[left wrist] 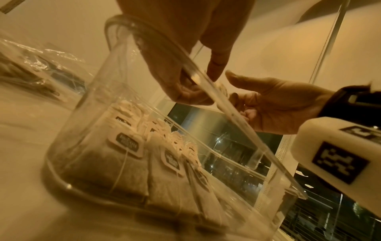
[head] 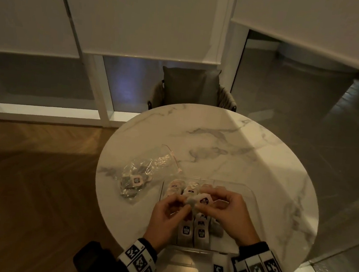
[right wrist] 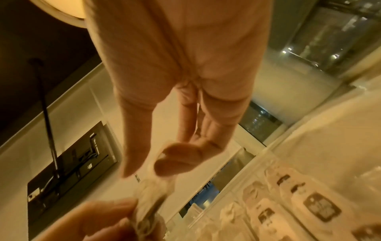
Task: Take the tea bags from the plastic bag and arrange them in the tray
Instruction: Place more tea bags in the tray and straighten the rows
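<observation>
Two hands, the left hand (head: 169, 210) and right hand (head: 223, 210), pinch one tea bag (head: 198, 201) directly above the tray (head: 248, 193), its length running hand to hand.

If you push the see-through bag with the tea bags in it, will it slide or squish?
The plastic bag looks thin and crinkled, so it would probably squish and crumple. It lies flat on the smooth marble table, so it may also slide easily.

One tray (head: 246, 189), one plastic bag (head: 145, 172), two hands (head: 166, 215) (tea bags (head: 201, 233) uncountable)
</observation>
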### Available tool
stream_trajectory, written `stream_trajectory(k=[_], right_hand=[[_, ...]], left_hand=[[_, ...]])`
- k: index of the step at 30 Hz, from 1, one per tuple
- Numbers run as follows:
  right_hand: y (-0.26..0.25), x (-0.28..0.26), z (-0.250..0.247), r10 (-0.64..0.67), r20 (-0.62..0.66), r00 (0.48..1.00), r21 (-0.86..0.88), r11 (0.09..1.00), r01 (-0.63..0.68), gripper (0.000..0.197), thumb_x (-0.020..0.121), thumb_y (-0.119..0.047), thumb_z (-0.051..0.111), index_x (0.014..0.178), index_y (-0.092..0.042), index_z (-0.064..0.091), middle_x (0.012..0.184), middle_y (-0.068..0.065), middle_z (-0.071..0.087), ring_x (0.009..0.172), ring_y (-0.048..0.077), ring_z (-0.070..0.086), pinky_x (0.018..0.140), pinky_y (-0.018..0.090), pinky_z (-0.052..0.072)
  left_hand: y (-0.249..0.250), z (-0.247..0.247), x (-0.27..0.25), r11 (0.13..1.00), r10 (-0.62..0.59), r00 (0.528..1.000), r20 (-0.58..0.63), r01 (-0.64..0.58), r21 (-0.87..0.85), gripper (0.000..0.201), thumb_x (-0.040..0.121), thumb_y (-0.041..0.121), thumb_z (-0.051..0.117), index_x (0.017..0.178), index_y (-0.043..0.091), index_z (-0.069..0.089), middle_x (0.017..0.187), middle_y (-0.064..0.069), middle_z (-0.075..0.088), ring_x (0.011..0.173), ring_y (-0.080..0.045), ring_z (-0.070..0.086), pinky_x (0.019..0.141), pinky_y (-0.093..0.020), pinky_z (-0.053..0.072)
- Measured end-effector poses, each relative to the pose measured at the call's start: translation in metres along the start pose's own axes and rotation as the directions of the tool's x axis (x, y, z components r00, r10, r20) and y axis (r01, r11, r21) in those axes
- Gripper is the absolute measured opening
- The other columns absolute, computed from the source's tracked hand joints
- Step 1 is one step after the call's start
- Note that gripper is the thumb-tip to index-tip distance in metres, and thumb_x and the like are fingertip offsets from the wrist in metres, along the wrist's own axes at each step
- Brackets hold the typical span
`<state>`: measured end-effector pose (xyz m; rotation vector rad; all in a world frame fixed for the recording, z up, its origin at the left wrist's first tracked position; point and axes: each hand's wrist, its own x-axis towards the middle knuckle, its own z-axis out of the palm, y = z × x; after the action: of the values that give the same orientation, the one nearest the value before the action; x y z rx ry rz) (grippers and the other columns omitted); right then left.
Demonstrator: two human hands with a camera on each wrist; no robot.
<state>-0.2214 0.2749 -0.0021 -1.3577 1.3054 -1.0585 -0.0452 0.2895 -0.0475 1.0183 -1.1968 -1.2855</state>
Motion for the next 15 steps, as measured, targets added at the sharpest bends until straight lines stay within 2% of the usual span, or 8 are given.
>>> stream_trajectory(k=[2, 5, 7, 11, 15], right_hand=[[0.005, -0.003, 0.003, 0.027, 0.057, 0.998, -0.035, 0.999, -0.025, 0.027, 0.064, -0.016, 0.089, 0.088, -0.018, 0.077, 0.087, 0.005, 0.075, 0.079, 0.02, 0.071, 0.071, 0.034, 0.06], [0.009, -0.005, 0.008, 0.014, 0.089, 0.996, -0.061, 0.998, -0.009, 0.015, 0.072, -0.015, 0.085, 0.084, -0.016, 0.076, 0.08, 0.005, 0.076, 0.077, 0.021, 0.072, 0.069, 0.036, 0.06], [0.009, -0.006, 0.011, -0.014, 0.091, 0.996, -0.059, 0.998, 0.02, 0.012, 0.076, -0.012, 0.082, 0.086, -0.015, 0.075, 0.081, 0.006, 0.075, 0.077, 0.022, 0.072, 0.07, 0.039, 0.06], [0.005, -0.007, 0.012, -0.042, 0.07, 0.997, -0.145, 0.988, 0.052, 0.009, 0.08, -0.01, 0.078, 0.086, -0.014, 0.072, 0.079, 0.006, 0.072, 0.073, 0.014, 0.068, 0.067, 0.034, 0.058], [0.002, -0.008, 0.012, -0.039, 0.062, 0.997, -0.058, 0.997, 0.042, 0.024, 0.075, -0.004, 0.081, 0.092, -0.018, 0.071, 0.084, 0.004, 0.073, 0.08, 0.012, 0.071, 0.069, 0.027, 0.06]], left_hand=[[0.0, 0.0, 0.0, 0.999, -0.019, 1.0, 0.019, 0.02, -0.049, 0.006, 0.092, -0.002, 0.06, 0.097, -0.006, 0.061, 0.084, -0.019, 0.069, 0.071, -0.025, 0.068, 0.067, -0.033, 0.057], [0.001, 0.0, 0.0, 0.995, -0.02, 0.999, 0.036, 0.023, -0.097, 0.013, 0.093, -0.004, 0.058, 0.106, -0.005, 0.057, 0.08, -0.018, 0.071, 0.07, -0.029, 0.069, 0.066, -0.039, 0.059], [0.002, 0.0, 0.0, 0.994, -0.019, 0.999, 0.026, 0.021, -0.107, 0.016, 0.093, 0.001, 0.06, 0.107, -0.005, 0.058, 0.082, -0.021, 0.071, 0.074, -0.032, 0.07, 0.068, -0.038, 0.06], [-0.001, 0.001, 0.002, 0.998, 0.016, 1.0, 0.003, -0.016, -0.065, 0.016, 0.091, 0.011, 0.065, 0.099, -0.003, 0.062, 0.091, -0.021, 0.068, 0.08, -0.032, 0.069, 0.073, -0.038, 0.059], [-0.004, 0.0, 0.004, 0.999, 0.05, 0.999, -0.001, -0.05, -0.019, 0.01, 0.09, 0.012, 0.064, 0.094, 0.002, 0.065, 0.093, -0.014, 0.066, 0.081, -0.027, 0.065, 0.073, -0.033, 0.055]])
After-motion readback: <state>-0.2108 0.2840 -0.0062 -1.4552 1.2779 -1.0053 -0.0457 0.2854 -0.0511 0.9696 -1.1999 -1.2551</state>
